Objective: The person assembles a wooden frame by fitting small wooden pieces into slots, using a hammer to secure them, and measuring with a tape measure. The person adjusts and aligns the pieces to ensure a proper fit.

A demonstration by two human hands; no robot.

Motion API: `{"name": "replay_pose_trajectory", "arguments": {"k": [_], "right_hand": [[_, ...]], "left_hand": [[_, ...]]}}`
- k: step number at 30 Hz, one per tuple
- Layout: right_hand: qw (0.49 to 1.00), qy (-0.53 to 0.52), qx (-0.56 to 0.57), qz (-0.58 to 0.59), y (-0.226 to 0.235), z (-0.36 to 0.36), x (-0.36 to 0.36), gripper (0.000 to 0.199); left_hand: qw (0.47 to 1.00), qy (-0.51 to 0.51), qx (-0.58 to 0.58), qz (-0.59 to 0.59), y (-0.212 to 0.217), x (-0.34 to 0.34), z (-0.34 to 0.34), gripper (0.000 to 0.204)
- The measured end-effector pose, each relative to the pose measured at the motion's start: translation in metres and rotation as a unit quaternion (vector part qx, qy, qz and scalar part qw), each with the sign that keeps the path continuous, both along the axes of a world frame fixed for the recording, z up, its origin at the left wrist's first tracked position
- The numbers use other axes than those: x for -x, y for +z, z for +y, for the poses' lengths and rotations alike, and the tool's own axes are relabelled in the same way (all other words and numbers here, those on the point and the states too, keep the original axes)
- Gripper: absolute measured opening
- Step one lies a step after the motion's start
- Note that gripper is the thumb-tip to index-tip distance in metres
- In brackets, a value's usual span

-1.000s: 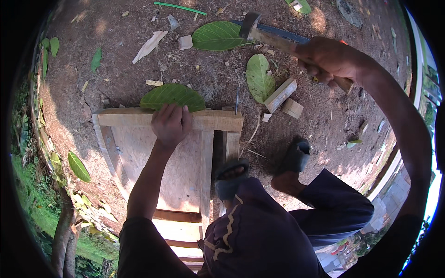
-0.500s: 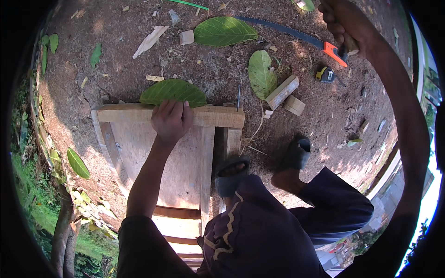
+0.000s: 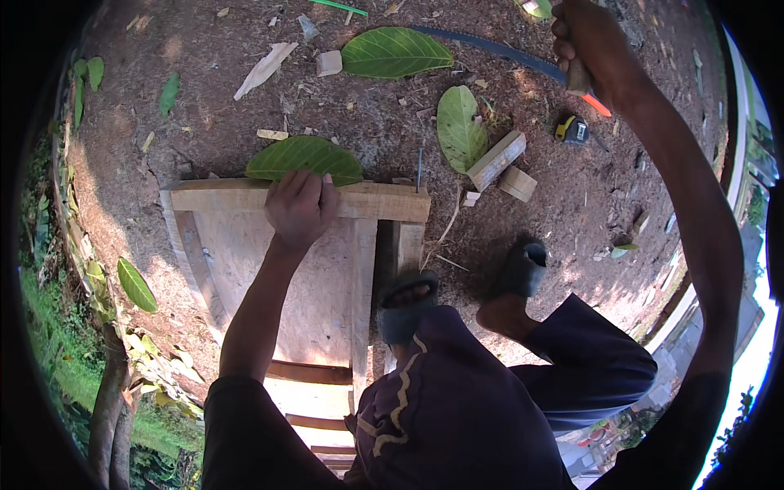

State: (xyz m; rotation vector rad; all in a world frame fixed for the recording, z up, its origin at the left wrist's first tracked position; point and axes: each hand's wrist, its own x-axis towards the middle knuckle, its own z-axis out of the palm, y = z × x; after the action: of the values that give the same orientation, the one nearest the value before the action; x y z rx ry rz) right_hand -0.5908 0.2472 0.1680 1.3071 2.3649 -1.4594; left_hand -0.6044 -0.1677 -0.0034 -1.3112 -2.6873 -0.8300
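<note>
My left hand is closed over the end rail of a wooden frame, its fingers curled across the far edge. A large green leaf lies just beyond those knuckles. Near the rail's right end a thin metal nail stands upright. Raised at the upper right, my right hand grips a wooden tool handle; the tool's other end is out of view. Under that hand, a handsaw lies on the ground, its orange grip partly covered.
A yellow and black tape measure lies right of two wood offcuts. More leaves and wood scraps are scattered over the soil. My sandalled feet rest beside the frame. Plants and a trunk border the left.
My right hand has shifted a little to the left with the wooden handle, which now covers more of the saw's grip. My left hand keeps its hold on the rail.
</note>
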Motion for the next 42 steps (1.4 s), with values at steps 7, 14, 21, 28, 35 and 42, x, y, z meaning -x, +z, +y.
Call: {"name": "replay_pose_trajectory", "arguments": {"k": [7,14,21,28,35,42], "right_hand": [[0.931,0.127,0.15,-0.309,0.05,-0.022,0.003,0.05],[0.877,0.208,0.208,-0.38,0.032,-0.069,-0.026,0.048],[0.98,-0.013,0.075,-0.186,0.056,-0.003,0.024,0.041],[0.895,0.194,0.216,-0.338,0.019,-0.057,-0.058,0.047],[0.997,0.004,0.069,0.02,0.022,0.094,0.009,0.043],[0.869,0.236,0.254,-0.354,0.03,-0.051,-0.05,0.042]], "left_hand": [[0.999,0.021,0.033,0.009,0.0,-0.002,-0.02,0.024],[1.0,0.016,0.006,0.004,-0.004,0.0,-0.009,0.023],[1.0,0.004,0.013,-0.006,0.003,-0.001,-0.009,0.022],[1.0,0.013,0.005,0.011,0.0,0.001,-0.005,0.022],[1.0,0.001,-0.012,0.002,-0.005,-0.001,0.005,0.023],[0.999,0.022,0.017,0.023,-0.003,0.003,-0.014,0.025]]}}
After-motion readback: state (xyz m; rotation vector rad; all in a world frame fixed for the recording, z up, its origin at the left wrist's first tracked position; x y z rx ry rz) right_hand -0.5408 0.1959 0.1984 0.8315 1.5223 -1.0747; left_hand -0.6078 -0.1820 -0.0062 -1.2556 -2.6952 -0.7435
